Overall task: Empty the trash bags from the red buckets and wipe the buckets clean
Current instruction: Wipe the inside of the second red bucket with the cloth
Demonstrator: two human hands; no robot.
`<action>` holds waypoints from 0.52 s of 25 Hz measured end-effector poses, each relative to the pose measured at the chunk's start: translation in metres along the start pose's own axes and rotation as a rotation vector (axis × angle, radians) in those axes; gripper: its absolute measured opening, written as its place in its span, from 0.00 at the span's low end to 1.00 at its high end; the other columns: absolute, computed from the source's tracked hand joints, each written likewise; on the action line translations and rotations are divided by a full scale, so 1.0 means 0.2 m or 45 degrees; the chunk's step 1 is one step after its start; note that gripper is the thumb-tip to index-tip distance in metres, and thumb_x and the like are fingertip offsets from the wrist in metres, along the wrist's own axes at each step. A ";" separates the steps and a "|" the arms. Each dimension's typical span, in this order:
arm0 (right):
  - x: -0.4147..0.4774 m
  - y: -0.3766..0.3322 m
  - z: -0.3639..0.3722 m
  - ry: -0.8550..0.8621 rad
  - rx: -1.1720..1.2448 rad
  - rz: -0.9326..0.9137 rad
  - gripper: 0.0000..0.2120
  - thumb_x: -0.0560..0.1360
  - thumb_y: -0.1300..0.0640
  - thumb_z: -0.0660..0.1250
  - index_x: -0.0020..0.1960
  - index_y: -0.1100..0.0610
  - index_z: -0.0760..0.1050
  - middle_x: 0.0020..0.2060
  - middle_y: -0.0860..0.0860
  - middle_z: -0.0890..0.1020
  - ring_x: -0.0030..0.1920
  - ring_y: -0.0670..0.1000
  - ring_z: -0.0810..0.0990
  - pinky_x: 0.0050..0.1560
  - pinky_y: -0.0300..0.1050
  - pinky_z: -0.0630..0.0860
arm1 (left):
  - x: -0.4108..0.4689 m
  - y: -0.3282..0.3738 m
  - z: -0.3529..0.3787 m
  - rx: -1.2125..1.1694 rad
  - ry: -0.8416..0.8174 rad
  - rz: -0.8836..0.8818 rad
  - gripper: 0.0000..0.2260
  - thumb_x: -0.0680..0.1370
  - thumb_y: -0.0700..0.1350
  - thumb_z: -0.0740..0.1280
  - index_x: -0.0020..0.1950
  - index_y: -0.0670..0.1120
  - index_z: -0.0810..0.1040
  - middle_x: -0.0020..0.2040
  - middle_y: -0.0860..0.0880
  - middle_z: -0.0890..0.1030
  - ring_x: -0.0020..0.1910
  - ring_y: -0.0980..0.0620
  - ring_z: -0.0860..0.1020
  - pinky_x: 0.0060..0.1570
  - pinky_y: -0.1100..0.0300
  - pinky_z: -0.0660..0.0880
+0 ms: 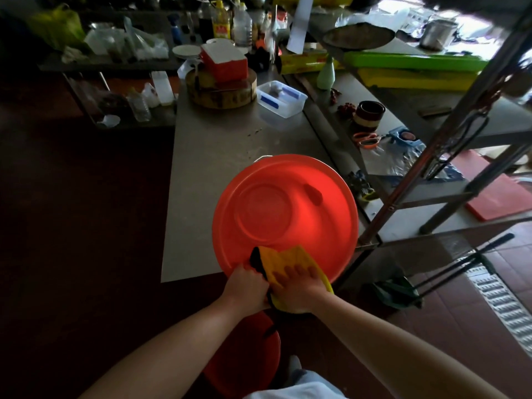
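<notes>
A red bucket (285,214) stands on the near end of a steel table (218,145), its empty inside facing me. A yellow cloth (288,260) with a dark backing lies over the bucket's near rim. My right hand (299,286) presses flat on the cloth with fingers spread. My left hand (247,286) grips the near rim and the cloth's dark edge just left of it. A second red bucket (244,352) sits on the floor below my arms, mostly in shadow.
A round wooden chopping block (221,90) with a red box on it and a clear plastic tub (282,99) sit further back on the table. A metal shelf rack (426,156) stands to the right. A dustpan and broom (403,289) lie on the tiled floor.
</notes>
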State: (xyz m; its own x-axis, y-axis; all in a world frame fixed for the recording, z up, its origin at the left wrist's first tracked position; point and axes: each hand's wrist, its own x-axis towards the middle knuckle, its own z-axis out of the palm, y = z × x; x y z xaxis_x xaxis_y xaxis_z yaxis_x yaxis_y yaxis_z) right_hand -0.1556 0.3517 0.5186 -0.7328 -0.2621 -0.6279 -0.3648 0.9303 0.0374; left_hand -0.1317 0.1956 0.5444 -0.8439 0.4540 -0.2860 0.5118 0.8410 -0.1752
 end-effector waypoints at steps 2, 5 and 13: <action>0.00 0.02 -0.01 0.019 -0.001 0.012 0.32 0.81 0.32 0.40 0.82 0.41 0.47 0.82 0.50 0.51 0.81 0.58 0.48 0.77 0.64 0.44 | 0.01 0.00 0.03 -0.007 0.018 -0.008 0.24 0.75 0.66 0.64 0.47 0.46 0.82 0.46 0.45 0.83 0.47 0.44 0.80 0.50 0.54 0.69; 0.05 0.05 -0.05 0.001 0.002 0.032 0.31 0.81 0.32 0.39 0.81 0.41 0.49 0.82 0.50 0.52 0.81 0.58 0.49 0.76 0.64 0.45 | 0.02 0.00 0.06 0.026 0.081 -0.016 0.27 0.77 0.68 0.60 0.50 0.45 0.82 0.50 0.44 0.82 0.51 0.43 0.79 0.52 0.52 0.68; 0.41 0.11 -0.04 -0.022 0.019 -0.045 0.31 0.82 0.32 0.41 0.81 0.42 0.53 0.81 0.53 0.55 0.80 0.60 0.51 0.76 0.66 0.47 | 0.07 0.00 0.12 -0.031 0.086 -0.010 0.28 0.66 0.74 0.69 0.28 0.48 0.78 0.28 0.50 0.78 0.30 0.48 0.78 0.38 0.56 0.72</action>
State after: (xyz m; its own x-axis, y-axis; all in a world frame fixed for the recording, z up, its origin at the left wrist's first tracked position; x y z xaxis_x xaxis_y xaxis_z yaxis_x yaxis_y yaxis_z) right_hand -0.2284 0.3475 0.4746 -0.7093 -0.2906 -0.6423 -0.3819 0.9242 0.0036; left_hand -0.1398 0.1940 0.5178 -0.8572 0.4655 -0.2204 0.5018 0.8512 -0.1540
